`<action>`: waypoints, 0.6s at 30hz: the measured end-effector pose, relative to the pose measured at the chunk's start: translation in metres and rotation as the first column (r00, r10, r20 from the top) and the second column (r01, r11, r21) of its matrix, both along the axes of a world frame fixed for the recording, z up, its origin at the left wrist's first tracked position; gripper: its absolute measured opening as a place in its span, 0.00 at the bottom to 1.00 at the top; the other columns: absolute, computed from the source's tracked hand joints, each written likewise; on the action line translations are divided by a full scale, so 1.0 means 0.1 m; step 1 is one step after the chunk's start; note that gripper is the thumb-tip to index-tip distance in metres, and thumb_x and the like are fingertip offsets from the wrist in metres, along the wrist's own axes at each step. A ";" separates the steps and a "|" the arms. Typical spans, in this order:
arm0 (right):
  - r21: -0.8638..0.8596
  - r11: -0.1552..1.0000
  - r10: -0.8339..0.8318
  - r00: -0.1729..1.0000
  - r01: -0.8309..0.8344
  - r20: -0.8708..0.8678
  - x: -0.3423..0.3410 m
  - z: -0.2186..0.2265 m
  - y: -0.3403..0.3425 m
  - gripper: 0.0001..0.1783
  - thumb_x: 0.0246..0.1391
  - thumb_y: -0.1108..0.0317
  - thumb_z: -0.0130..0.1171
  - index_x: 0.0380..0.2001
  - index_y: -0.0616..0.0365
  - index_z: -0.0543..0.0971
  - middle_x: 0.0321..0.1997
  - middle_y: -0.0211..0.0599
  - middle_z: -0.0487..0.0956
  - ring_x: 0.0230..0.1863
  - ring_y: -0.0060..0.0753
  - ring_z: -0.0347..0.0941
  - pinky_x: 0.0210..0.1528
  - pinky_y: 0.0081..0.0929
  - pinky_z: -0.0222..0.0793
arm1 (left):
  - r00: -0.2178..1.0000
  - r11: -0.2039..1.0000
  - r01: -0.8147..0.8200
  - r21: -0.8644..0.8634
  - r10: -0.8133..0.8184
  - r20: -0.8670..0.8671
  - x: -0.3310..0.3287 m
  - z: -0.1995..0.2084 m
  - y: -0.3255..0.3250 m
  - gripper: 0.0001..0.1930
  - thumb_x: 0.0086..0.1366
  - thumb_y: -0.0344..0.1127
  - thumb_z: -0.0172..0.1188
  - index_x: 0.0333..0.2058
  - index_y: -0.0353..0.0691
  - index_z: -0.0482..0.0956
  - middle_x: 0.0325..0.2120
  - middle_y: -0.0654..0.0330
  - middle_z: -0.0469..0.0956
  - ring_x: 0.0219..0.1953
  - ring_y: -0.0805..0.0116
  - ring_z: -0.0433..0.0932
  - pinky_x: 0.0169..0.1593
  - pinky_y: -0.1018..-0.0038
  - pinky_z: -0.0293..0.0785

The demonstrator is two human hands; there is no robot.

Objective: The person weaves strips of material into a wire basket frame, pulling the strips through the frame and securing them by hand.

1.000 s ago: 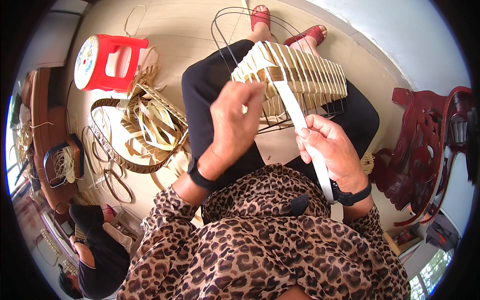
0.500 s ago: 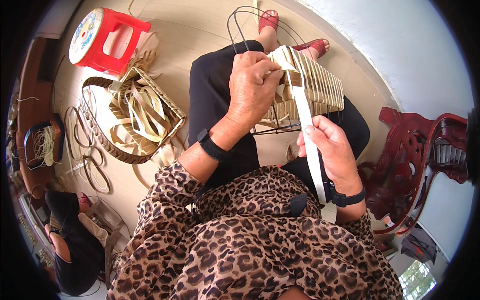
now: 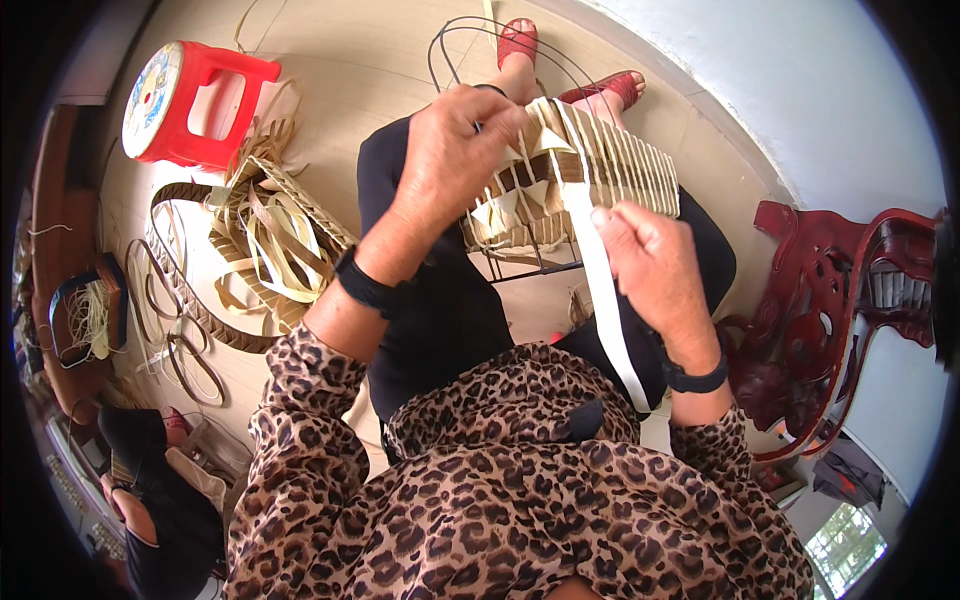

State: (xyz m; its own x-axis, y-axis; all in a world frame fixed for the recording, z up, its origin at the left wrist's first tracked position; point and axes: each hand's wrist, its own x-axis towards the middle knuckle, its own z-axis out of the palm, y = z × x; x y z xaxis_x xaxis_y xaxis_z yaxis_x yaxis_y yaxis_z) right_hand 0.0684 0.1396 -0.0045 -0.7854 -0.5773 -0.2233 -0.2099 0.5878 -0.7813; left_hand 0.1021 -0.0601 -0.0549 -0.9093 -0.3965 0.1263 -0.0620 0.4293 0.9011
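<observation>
On my lap rests a part-woven basket (image 3: 625, 170), a dark wire frame wrapped with cream and brown flat strips. A long white strip (image 3: 606, 300) runs from its near edge down toward my waist. My right hand (image 3: 652, 262) pinches that strip between thumb and fingers, just below the basket. My left hand (image 3: 450, 150) is closed at the basket's far left corner, beside the wire. Whatever lies between its fingertips is too small to make out. Thin wire handle loops (image 3: 437, 62) rise beyond the left hand.
Left on the floor lie a bundle of loose strips (image 3: 275, 240), a braided brown band (image 3: 215, 315) and wire loops (image 3: 195, 368). A red stool (image 3: 205, 105) lies tipped beyond them. Carved dark red furniture (image 3: 815, 320) stands at right. Another person (image 3: 160, 490) sits at lower left.
My left hand has moved left, away from the strip's upper end. My right hand has slid slightly up the white strip. The whole view has shifted a little.
</observation>
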 end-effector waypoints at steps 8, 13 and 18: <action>-0.167 0.984 0.005 0.956 -0.056 -0.292 -0.58 -0.13 -0.31 0.10 0.49 0.67 0.55 0.23 0.65 0.75 0.14 0.37 0.71 0.16 0.25 0.65 0.22 0.24 0.62 | 0.948 0.826 0.141 0.546 -0.271 0.166 -0.18 0.02 -0.11 0.11 0.60 0.33 0.56 0.36 0.30 0.77 0.28 0.62 0.77 0.30 0.77 0.74 0.39 0.83 0.69; -0.205 0.976 0.045 0.986 -0.077 -0.158 -0.60 -0.14 -0.47 0.07 0.46 0.69 0.58 0.24 0.64 0.77 0.16 0.37 0.76 0.16 0.23 0.70 0.23 0.22 0.65 | 0.970 0.534 0.126 0.836 -0.244 0.010 -0.18 -0.06 -0.05 0.07 0.59 0.27 0.54 0.35 0.32 0.77 0.29 0.61 0.77 0.32 0.75 0.75 0.41 0.81 0.70; -0.141 0.990 -0.011 0.999 0.004 -0.049 -0.49 -0.05 -0.39 0.08 0.45 0.70 0.58 0.21 0.65 0.77 0.15 0.39 0.76 0.17 0.25 0.71 0.24 0.23 0.66 | 0.962 0.449 0.076 0.890 -0.266 0.053 -0.08 0.03 -0.02 0.07 0.59 0.26 0.54 0.36 0.32 0.77 0.31 0.60 0.77 0.34 0.74 0.75 0.43 0.80 0.70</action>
